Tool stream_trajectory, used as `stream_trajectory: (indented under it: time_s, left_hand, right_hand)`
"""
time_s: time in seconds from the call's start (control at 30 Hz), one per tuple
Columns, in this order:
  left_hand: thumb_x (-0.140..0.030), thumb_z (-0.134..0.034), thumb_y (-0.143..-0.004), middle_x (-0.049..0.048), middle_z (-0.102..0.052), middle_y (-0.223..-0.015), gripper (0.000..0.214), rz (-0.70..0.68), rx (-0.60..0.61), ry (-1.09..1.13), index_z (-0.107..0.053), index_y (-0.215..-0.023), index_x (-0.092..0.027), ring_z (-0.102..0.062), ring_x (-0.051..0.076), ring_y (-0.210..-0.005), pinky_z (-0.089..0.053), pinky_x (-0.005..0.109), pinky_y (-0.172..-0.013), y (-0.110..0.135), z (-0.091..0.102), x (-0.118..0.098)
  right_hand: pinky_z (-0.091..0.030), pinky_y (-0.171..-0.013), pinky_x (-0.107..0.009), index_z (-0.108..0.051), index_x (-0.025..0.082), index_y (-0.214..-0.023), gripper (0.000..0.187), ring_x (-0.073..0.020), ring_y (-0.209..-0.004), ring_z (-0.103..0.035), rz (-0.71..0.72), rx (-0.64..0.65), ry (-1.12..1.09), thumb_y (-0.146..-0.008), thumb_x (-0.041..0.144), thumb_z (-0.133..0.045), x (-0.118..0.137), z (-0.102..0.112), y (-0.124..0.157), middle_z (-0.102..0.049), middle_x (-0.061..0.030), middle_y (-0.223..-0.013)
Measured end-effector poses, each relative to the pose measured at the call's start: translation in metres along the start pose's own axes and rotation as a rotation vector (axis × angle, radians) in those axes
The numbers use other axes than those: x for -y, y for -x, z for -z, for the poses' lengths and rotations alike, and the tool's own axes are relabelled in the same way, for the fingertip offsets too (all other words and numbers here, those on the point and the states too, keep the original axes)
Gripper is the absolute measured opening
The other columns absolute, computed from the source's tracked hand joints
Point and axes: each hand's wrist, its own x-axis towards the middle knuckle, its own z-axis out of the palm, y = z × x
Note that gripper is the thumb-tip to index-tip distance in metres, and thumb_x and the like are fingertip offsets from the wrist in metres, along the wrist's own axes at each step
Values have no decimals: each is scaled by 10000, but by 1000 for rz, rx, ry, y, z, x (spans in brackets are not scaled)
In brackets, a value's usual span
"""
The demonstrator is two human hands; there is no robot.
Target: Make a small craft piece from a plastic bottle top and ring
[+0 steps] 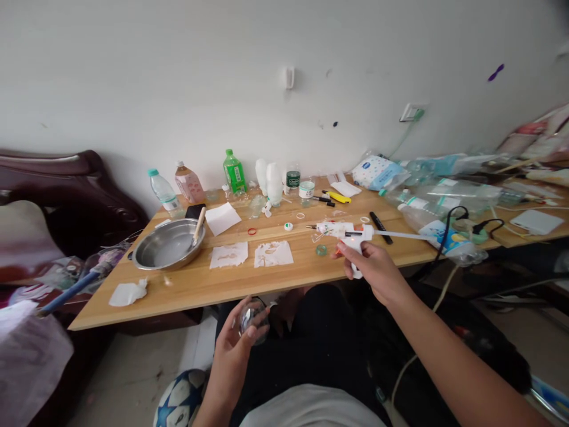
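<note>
My right hand (371, 267) is closed round the grip of a white hot glue gun (353, 234) above the table's front part. Its metal nozzle points left, and a long pale glue stick (398, 235) sticks out of its back. Below the table edge, over my lap, my left hand (235, 335) holds a clear, rounded plastic piece (254, 320); it looks like part of a bottle. Under the gun's nozzle lies a small green ring (320, 250), and a white-and-green cap (288, 226) sits to its left.
On the wooden table (178, 299), a metal basin (166, 249) with a brush (198, 228) stands at left. Two stained papers (273, 254) lie in the middle. Several bottles, including a green one (235, 172), line the wall. Plastic bottles (457, 196) and a black cord (446, 237) crowd the right.
</note>
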Motion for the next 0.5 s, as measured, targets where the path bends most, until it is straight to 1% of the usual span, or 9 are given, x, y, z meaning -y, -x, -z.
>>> stream_trajectory:
  time_s: [0.1,0.13,0.2,0.27,0.33,0.4,0.5]
  left_hand:
    - [-328,-831,-725,113,-673,-1236,624,-65,-24,-67,-603,-1301,-246,-699,309,-1076,-589,383,-845,-7,-2,-8]
    - [-326,-839,-714,113,-680,-1225,646,-82,-39,-80,-593,-1305,-243,-708,287,-1035,-594,364,-814,-9,-2,-9]
    - [-329,-850,-696,117,-696,-1208,636,-105,-85,-81,-595,-1270,-230,-713,250,-969,-593,336,-772,-13,-2,-10]
    - [-349,-851,-692,121,-709,-1192,555,-122,-124,-53,-617,-1177,-214,-709,227,-928,-589,329,-757,-15,-2,-9]
    - [-385,-842,-701,115,-715,-1180,492,-136,-138,-17,-630,-1112,-214,-702,215,-907,-586,333,-749,-15,-1,-8]
    - [-431,-817,-730,104,-718,-1166,471,-133,-129,11,-641,-1113,-221,-697,207,-896,-582,334,-751,-13,0,-8]
    - [-483,-744,-803,96,-727,-1111,500,-102,-98,24,-641,-1216,-220,-690,193,-892,-563,308,-766,-8,0,-11]
  right_hand:
    - [-380,-530,-264,-734,139,-865,449,-118,-503,-509,-34,50,6,-788,581,-741,2,-10,10,-643,-14,-561]
    - [-381,-549,-267,-746,137,-879,450,-121,-521,-513,-49,77,3,-797,580,-734,3,-14,14,-648,-20,-565]
    - [-377,-571,-272,-754,140,-885,443,-115,-539,-512,-82,138,-30,-810,576,-725,2,-21,23,-697,-44,-653]
    - [-369,-575,-279,-749,141,-871,436,-104,-536,-506,-112,198,-94,-813,573,-724,0,-30,34,-726,-63,-756]
    - [-361,-566,-281,-742,138,-862,433,-93,-523,-493,-142,233,-154,-799,567,-741,-4,-38,44,-724,-66,-804]
    - [-352,-556,-277,-736,135,-869,427,-83,-515,-473,-182,254,-197,-794,554,-754,-8,-45,53,-706,-53,-788]
    - [-348,-536,-266,-717,145,-866,387,-69,-488,-439,-237,307,-297,-817,528,-745,-12,-51,61,-660,-14,-704]
